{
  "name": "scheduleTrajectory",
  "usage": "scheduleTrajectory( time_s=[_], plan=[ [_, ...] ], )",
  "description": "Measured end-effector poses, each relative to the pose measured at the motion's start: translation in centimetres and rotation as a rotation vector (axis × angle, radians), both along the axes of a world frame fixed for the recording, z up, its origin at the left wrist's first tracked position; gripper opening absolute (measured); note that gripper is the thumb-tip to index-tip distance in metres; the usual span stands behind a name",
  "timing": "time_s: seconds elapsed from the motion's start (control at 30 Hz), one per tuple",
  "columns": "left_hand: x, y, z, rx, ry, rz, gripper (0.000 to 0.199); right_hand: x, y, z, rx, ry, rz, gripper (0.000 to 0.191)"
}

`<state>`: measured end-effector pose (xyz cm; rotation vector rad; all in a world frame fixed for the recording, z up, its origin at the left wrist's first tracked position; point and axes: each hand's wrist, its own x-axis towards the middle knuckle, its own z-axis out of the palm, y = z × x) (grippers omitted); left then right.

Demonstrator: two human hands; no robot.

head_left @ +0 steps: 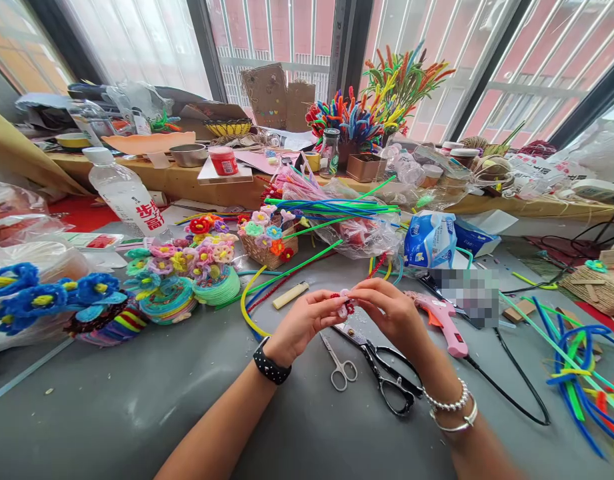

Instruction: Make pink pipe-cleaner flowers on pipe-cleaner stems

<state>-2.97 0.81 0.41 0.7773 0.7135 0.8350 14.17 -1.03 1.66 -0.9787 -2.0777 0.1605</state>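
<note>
Between my two hands is a small pipe-cleaner flower [345,307], red and pale pink, partly covered by the fingertips. My left hand [297,325] pinches its left side. The fingers of my right hand [393,313] close on it from the right and top. Just below lie small scissors [339,365] with pale handles and large black-handled shears [387,373], whose blades run under the hands. To the right of my right hand rests a pink glue gun [444,323] with a black cord. A beige stick-like piece [291,295] lies beyond my left hand.
Pipe-cleaner flower pots [214,283] and blue flowers [41,300] stand at left, by a plastic bottle [127,193]. Green pipe cleaners [311,227], a bag and a blue tissue pack [429,239] lie behind. Loose pipe cleaners [577,373] tangle at right. A cluttered ledge [227,187] runs behind.
</note>
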Motion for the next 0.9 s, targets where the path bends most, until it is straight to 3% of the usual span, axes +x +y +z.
scheduleTrajectory(
  time_s=[0.2, 0.37, 0.7, 0.9],
  plan=[
    [0.4, -0.3, 0.0, 0.056, 0.082, 0.077, 0.016, -0.2, -0.1, -0.6, 0.259, -0.212, -0.225, 0.018],
    [0.7, -0.5, 0.1, 0.186, 0.164, 0.186, 0.017, -0.7, -0.2, -1.1, 0.375, -0.290, -0.286, 0.019],
    [0.8, -0.6, 0.5, 0.296, 0.253, 0.271, 0.016, -1.0, -0.2, -1.4, 0.363, -0.333, -0.288, 0.019],
    [1.0, -1.0, 0.3, 0.526, 0.412, 0.387, 0.015, -1.9, -0.2, -1.4, 0.254, -0.181, -0.300, 0.011]
  ],
)
